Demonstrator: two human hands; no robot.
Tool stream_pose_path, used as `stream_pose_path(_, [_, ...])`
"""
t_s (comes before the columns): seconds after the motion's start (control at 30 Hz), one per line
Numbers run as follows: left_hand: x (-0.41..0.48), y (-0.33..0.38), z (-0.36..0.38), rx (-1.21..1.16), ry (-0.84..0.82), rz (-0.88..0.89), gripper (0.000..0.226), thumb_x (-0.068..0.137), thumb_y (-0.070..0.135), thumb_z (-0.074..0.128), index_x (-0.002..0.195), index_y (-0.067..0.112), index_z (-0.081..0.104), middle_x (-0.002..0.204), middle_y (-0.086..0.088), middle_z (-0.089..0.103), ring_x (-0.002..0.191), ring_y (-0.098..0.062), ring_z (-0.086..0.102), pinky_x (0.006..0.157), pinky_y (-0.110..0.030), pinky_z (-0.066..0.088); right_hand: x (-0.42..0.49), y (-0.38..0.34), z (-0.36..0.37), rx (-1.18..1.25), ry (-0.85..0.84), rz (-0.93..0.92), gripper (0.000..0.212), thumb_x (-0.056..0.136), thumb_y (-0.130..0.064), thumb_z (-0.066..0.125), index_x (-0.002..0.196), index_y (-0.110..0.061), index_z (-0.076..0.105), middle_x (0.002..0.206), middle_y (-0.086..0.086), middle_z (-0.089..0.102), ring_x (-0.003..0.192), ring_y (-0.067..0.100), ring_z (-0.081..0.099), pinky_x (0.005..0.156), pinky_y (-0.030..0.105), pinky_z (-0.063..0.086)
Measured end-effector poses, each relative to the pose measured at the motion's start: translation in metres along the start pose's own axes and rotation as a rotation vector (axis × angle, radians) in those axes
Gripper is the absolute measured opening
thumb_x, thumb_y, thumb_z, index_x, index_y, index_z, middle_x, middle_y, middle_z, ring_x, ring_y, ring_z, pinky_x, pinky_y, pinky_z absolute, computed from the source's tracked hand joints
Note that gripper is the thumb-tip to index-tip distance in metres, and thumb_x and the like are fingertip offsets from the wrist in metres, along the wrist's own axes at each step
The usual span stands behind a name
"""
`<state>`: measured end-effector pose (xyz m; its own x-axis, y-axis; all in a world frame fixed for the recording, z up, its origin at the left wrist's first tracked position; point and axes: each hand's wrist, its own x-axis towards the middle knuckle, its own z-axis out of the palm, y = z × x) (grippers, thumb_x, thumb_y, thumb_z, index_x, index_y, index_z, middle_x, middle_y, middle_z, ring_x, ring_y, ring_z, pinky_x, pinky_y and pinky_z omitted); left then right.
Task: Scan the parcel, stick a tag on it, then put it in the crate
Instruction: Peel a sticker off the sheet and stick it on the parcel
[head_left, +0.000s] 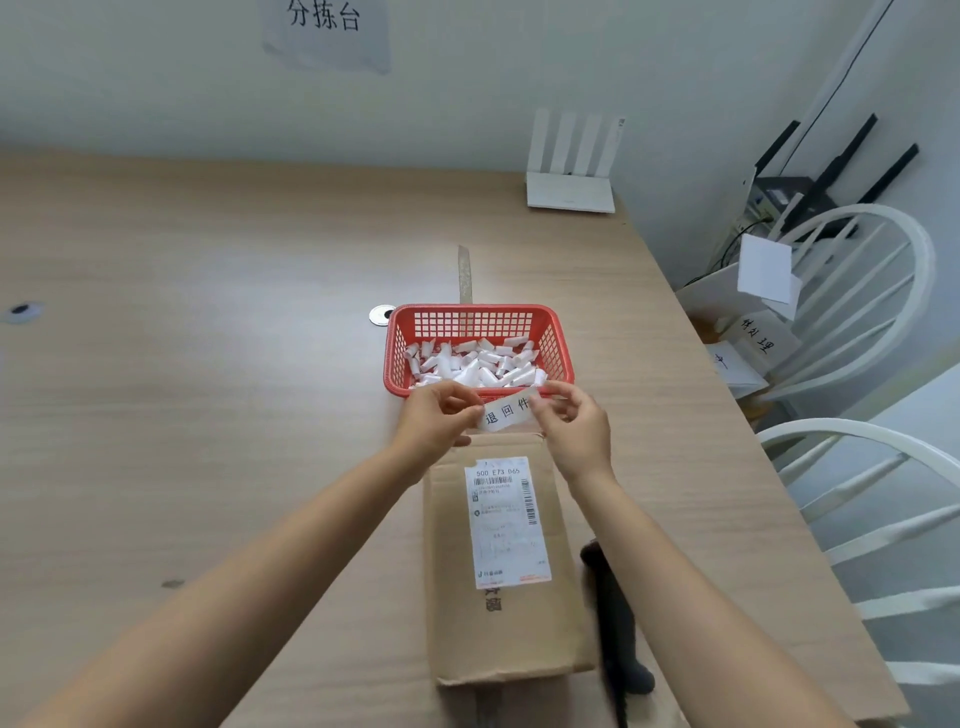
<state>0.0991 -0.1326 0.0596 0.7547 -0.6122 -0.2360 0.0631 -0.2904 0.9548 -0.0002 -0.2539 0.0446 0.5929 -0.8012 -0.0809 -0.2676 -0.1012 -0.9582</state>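
Note:
A brown cardboard parcel (498, 623) lies flat on the wooden table (208, 415), with a white shipping label (506, 519) on its top. Above the parcel's far end I hold a white paper tag (506, 412) with black characters. My left hand (436, 418) pinches its left end and my right hand (574, 426) pinches its right end. A red plastic basket (558, 343) stands just behind my hands and holds several rolled white tags. A dark scanner (618, 629) lies to the right of the parcel.
A white router (569, 189) stands at the table's back right. Off the table's right edge are white chairs (872, 291), one holding papers and a black router. A paper sign (324, 31) hangs on the wall.

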Motion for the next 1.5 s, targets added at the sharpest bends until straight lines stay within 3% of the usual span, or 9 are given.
stream_pose_path(0.1, [0.006, -0.01, 0.006, 0.106, 0.044, 0.017, 0.008, 0.08, 0.008, 0.068, 0.076, 0.013, 0.063, 0.079, -0.007, 0.065, 0.07, -0.015, 0.063, 0.051, -0.015, 0.054, 0.003, 0.008, -0.002, -0.104, -0.021, -0.035, 0.01, 0.081, -0.011, 0.068, 0.089, -0.007, 0.067, 0.081, 0.003, 0.065, 0.078, 0.017, 0.061, 0.069, 0.024, 0.048])
stream_pose_path(0.2, [0.012, -0.022, 0.016, 0.237, 0.127, 0.006, 0.01, 0.078, 0.01, 0.071, 0.087, 0.007, 0.068, 0.081, -0.006, 0.064, 0.069, -0.016, 0.061, 0.055, -0.022, 0.057, 0.006, 0.02, 0.001, -0.213, -0.031, -0.012, 0.005, 0.08, -0.014, 0.069, 0.082, -0.011, 0.065, 0.076, -0.001, 0.062, 0.072, 0.013, 0.057, 0.059, 0.014, 0.041])
stream_pose_path(0.33, [0.017, -0.041, 0.027, 0.441, 0.215, 0.068, 0.017, 0.077, 0.015, 0.072, 0.092, 0.009, 0.07, 0.096, -0.01, 0.069, 0.078, -0.019, 0.063, 0.071, -0.033, 0.058, 0.008, 0.036, 0.011, -0.32, -0.031, 0.012, 0.01, 0.079, -0.021, 0.068, 0.082, -0.012, 0.066, 0.08, 0.002, 0.068, 0.076, 0.018, 0.063, 0.069, 0.031, 0.051])
stream_pose_path(0.43, [0.018, -0.047, 0.03, 0.558, 0.243, 0.113, 0.021, 0.076, 0.02, 0.071, 0.094, 0.011, 0.069, 0.103, -0.007, 0.066, 0.085, -0.022, 0.062, 0.08, -0.035, 0.054, 0.01, 0.041, 0.017, -0.399, -0.029, 0.004, 0.015, 0.078, -0.025, 0.069, 0.085, -0.012, 0.065, 0.086, 0.005, 0.072, 0.08, 0.02, 0.065, 0.072, 0.033, 0.051])
stream_pose_path(0.8, [0.015, -0.057, 0.031, 0.779, 0.273, 0.09, 0.033, 0.083, 0.038, 0.06, 0.11, 0.018, 0.063, 0.113, -0.001, 0.061, 0.102, -0.02, 0.059, 0.079, -0.036, 0.053, 0.008, 0.045, 0.021, -0.572, -0.021, -0.098, 0.028, 0.077, -0.033, 0.068, 0.094, -0.013, 0.058, 0.097, 0.003, 0.064, 0.087, 0.021, 0.061, 0.069, 0.032, 0.047])
stream_pose_path(0.93, [0.01, -0.058, 0.036, 0.83, 0.281, 0.129, 0.034, 0.087, 0.035, 0.056, 0.114, 0.015, 0.06, 0.119, -0.002, 0.055, 0.101, -0.022, 0.059, 0.075, -0.037, 0.053, 0.009, 0.048, 0.014, -0.557, 0.009, 0.011, 0.038, 0.079, -0.037, 0.065, 0.106, -0.013, 0.053, 0.111, 0.006, 0.056, 0.094, 0.024, 0.059, 0.075, 0.035, 0.048])
stream_pose_path(1.17, [0.003, -0.056, 0.031, 0.831, 0.328, 0.044, 0.031, 0.092, 0.026, 0.046, 0.117, 0.013, 0.055, 0.126, -0.009, 0.047, 0.106, -0.026, 0.056, 0.074, -0.039, 0.05, 0.001, 0.056, -0.001, -0.478, 0.009, 0.065, 0.02, 0.091, -0.014, 0.045, 0.108, -0.008, 0.053, 0.116, 0.01, 0.06, 0.103, 0.026, 0.056, 0.077, 0.031, 0.042])
stream_pose_path(1.33, [-0.019, -0.066, 0.022, 0.867, 0.337, 0.02, 0.038, 0.093, 0.022, 0.044, 0.13, 0.013, 0.046, 0.136, -0.012, 0.041, 0.124, -0.03, 0.041, 0.089, -0.043, 0.047, -0.021, 0.061, -0.024, -0.405, -0.211, -0.051, 0.037, 0.088, -0.014, 0.051, 0.125, -0.017, 0.049, 0.125, 0.01, 0.051, 0.097, 0.019, 0.056, 0.087, 0.032, 0.044])
stream_pose_path(1.5, [-0.047, -0.074, 0.024, 0.799, 0.216, 0.018, 0.052, 0.088, 0.033, 0.053, 0.136, 0.022, 0.037, 0.144, -0.01, 0.03, 0.131, -0.029, 0.036, 0.092, -0.047, 0.047, -0.04, 0.056, -0.041, -0.493, -0.587, -0.134, 0.07, 0.08, -0.02, 0.067, 0.139, -0.029, 0.031, 0.14, 0.008, 0.029, 0.122, 0.016, 0.04, 0.106, 0.03, 0.032])
